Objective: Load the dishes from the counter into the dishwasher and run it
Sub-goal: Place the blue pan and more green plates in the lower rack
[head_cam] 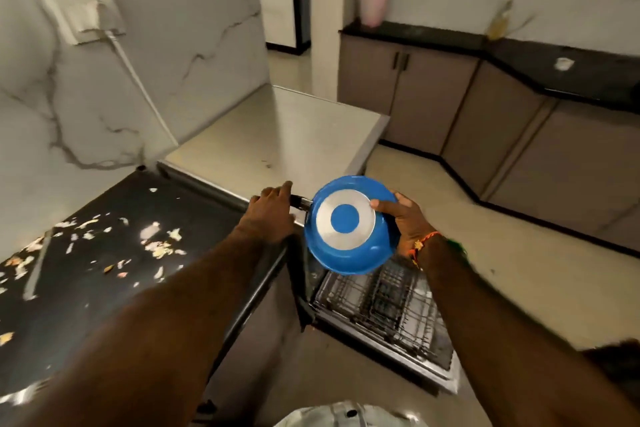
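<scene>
A blue pan (pixel 349 246) with a silver ring on its base is held bottom-up above the open dishwasher. My left hand (pixel 272 215) grips its dark handle at the counter's edge. My right hand (pixel 407 218) holds the pan's rim on the right side, thumb on the base. Below the pan, the dishwasher's wire rack (pixel 384 305) is pulled out over the lowered door (pixel 429 371); I can make out no dishes in it. The black counter (pixel 104 288) at the left is strewn with food scraps.
The dishwasher's steel top (pixel 277 135) lies behind the pan. A socket with a white cable (pixel 138 80) is on the marble wall. Across the floor runs a second black counter (pixel 519 48) with a pink jug (pixel 374 0), a bottle (pixel 498 22) and grey cabinets.
</scene>
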### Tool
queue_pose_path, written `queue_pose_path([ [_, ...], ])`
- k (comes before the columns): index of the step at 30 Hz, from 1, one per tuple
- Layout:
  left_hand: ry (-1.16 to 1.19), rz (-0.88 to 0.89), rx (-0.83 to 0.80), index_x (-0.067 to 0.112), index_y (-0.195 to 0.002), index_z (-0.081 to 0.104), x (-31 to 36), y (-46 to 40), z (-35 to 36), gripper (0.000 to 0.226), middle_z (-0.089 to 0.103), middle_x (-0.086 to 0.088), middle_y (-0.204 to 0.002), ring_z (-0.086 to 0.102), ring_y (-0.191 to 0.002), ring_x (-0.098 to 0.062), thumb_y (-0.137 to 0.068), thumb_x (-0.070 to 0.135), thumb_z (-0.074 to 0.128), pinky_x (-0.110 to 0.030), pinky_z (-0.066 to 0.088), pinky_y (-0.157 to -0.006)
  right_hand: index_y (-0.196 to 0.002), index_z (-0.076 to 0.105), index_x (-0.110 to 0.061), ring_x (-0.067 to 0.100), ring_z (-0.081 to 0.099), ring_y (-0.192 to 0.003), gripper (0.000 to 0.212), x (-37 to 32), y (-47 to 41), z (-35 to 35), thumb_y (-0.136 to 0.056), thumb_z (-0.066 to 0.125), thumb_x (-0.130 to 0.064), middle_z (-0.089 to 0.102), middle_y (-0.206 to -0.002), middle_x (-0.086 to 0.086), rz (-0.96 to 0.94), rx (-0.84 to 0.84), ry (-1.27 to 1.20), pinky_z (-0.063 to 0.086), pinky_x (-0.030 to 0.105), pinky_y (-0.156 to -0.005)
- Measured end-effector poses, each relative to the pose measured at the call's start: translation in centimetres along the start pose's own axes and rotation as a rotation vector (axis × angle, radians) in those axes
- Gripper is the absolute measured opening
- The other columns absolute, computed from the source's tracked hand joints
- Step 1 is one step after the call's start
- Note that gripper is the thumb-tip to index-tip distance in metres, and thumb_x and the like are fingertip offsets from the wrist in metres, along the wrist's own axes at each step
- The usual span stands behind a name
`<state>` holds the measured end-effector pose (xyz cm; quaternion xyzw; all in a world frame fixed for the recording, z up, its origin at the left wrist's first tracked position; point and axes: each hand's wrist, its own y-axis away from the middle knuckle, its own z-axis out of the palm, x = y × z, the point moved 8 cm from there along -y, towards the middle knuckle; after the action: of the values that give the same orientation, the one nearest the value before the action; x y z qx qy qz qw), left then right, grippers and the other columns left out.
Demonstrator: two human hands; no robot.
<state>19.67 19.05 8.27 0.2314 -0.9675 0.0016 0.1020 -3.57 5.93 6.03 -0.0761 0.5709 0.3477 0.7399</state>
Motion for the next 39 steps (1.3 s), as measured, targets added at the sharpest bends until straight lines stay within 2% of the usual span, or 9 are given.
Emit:
queue_pose_path([
  [7, 0.154, 0.131, -0.234, 0.010, -0.146, 0.033, 9.1, -1.2, 6.7, 0.057, 0.064, -0.023, -0.121, 0.061, -0.113, -0.042, -0.095, 0.029, 0.054, -0.044, 0.049, -0.093, -0.111, 0.065, -0.012, 0.032, 0.068, -0.082, 0.031, 0.1, 6.2, -9.4, -0.082, 0.073, -0.004, 0.073, -0.098, 0.012, -0.073, 0.295, -0.089, 0.057, 0.039, -0.068],
  [10, 0.242, 0.289, -0.384, 0.005, -0.146, 0.035, 14.2, -0.8, 9.2, 0.060, 0.057, -0.022, -0.135, 0.060, -0.118, -0.039, -0.091, 0.013, 0.058, -0.040, 0.049, -0.095, -0.113, 0.064, -0.011, 0.032, 0.065, -0.087, 0.031, 0.8, 8.2, -12.2, -0.083, 0.070, -0.004, 0.070, -0.103, 0.014, -0.090, 0.380, -0.127, 0.055, 0.042, -0.075],
  [16, 0.419, 0.310, -0.521, 0.003, -0.127, 0.046, 20.8, -1.2, 13.7, 0.047, 0.062, -0.005, -0.105, 0.062, -0.105, -0.027, -0.083, -0.002, 0.061, -0.031, 0.044, -0.082, -0.131, 0.058, -0.006, 0.037, 0.063, -0.102, 0.053, 2.7, 10.7, -17.0, -0.079, 0.072, -0.005, 0.066, -0.117, 0.018, -0.048, 0.344, -0.207, 0.050, 0.053, -0.093],
  [19, 0.458, 0.331, -0.561, 0.008, -0.133, 0.047, 23.9, -2.0, 15.9, 0.054, 0.062, -0.005, -0.116, 0.060, -0.106, -0.021, -0.083, 0.005, 0.069, -0.033, 0.047, -0.088, -0.138, 0.055, -0.005, 0.037, 0.062, -0.108, 0.065, 4.3, 11.3, -20.2, -0.075, 0.072, -0.004, 0.064, -0.123, 0.020, 0.065, 0.243, -0.189, 0.050, 0.055, -0.097],
  [24, 0.393, 0.386, -0.744, 0.013, -0.142, 0.043, 29.6, -3.0, 21.2, 0.066, 0.061, -0.012, -0.130, 0.061, -0.115, -0.028, -0.083, 0.004, 0.069, -0.047, 0.051, -0.100, -0.135, 0.058, -0.008, 0.036, 0.066, -0.104, 0.056, 7.0, 11.3, -26.6, -0.084, 0.074, -0.022, 0.067, -0.122, 0.020, 0.209, 0.236, -0.196, 0.059, 0.045, -0.079],
  [29, 0.368, 0.372, -0.763, 0.018, -0.149, 0.039, 34.2, -5.3, 26.3, 0.074, 0.060, -0.013, -0.135, 0.060, -0.119, -0.028, -0.084, 0.009, 0.072, -0.044, 0.049, -0.100, -0.127, 0.062, -0.009, 0.034, 0.070, -0.096, 0.056, 9.2, 9.2, -34.2, -0.075, 0.083, -0.016, 0.071, -0.115, 0.019, 0.189, 0.393, -0.159, 0.058, 0.042, -0.076],
  [32, 0.336, 0.333, -0.709, 0.013, -0.159, 0.022, 35.3, -6.7, 29.2, 0.091, 0.039, -0.014, -0.158, 0.041, -0.142, -0.031, -0.085, 0.018, 0.074, -0.040, 0.036, -0.117, -0.111, 0.069, -0.011, 0.027, 0.073, -0.084, 0.043, 11.6, 7.6, -37.6, -0.071, 0.086, -0.006, 0.075, -0.103, 0.014, 0.191, 0.535, -0.112, 0.059, 0.036, -0.069],
  [35, 0.220, 0.333, -0.767, 0.011, -0.161, 0.015, 34.8, -6.8, 33.2, 0.096, 0.026, -0.013, -0.164, 0.029, -0.149, -0.029, -0.083, 0.020, 0.070, -0.038, 0.029, -0.121, -0.100, 0.069, -0.009, 0.029, 0.069, -0.082, 0.029, 16.0, 6.3, -40.2, -0.077, 0.081, 0.003, 0.073, -0.098, 0.015, 0.258, 0.647, -0.044, 0.059, 0.042, -0.075],
  [39, 0.182, 0.335, -0.852, 0.011, -0.155, 0.027, 33.1, -6.6, 39.8, 0.097, 0.038, -0.014, -0.157, 0.039, -0.143, -0.030, -0.077, 0.046, 0.075, -0.039, 0.035, -0.117, -0.104, 0.067, 0.001, 0.031, 0.066, -0.080, 0.027, 23.0, 4.1, -42.7, -0.079, 0.079, 0.003, 0.071, -0.093, 0.015, 0.343, 0.751, -0.049, 0.058, 0.034, -0.067],
])
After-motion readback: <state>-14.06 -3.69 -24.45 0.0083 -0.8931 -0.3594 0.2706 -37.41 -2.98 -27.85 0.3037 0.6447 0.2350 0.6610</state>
